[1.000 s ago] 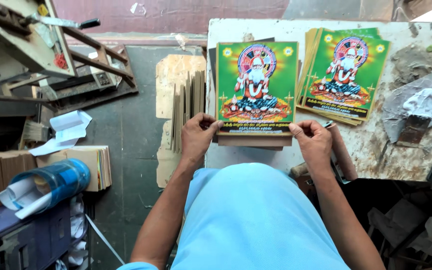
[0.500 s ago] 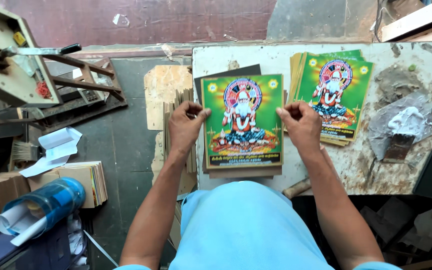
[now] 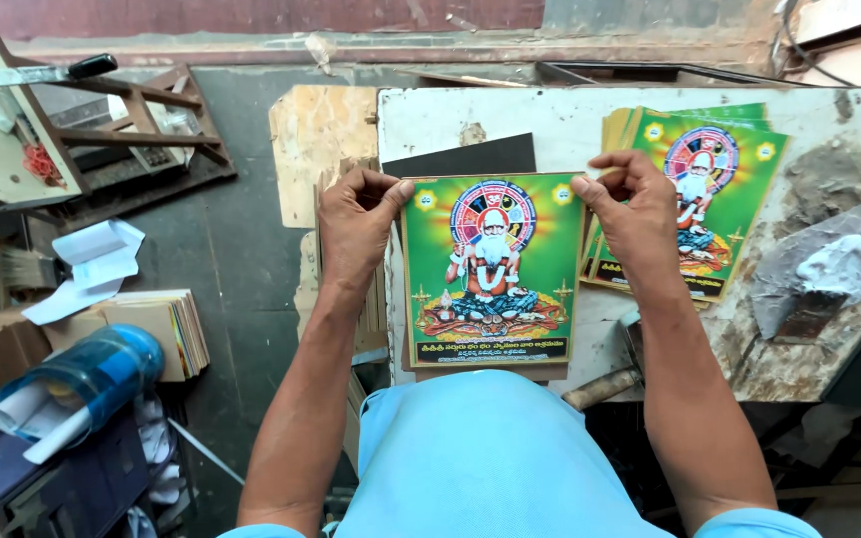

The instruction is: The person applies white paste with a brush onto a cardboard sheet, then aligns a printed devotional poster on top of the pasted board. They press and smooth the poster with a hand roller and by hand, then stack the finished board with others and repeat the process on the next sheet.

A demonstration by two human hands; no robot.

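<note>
Your left hand [image 3: 356, 224] pinches the top left corner of the green print [image 3: 490, 269], and your right hand [image 3: 635, 204] pinches its top right corner, fingers closed on the edges. The print lies flat at the near edge of the table [image 3: 570, 120], over a dark board [image 3: 465, 156]. A stack of matching prints [image 3: 710, 189] sits just beside it toward the table's right.

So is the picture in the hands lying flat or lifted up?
Cannot tell for sure. The left hand and right hand pinch the top corners of the green picture, over the table.
</note>
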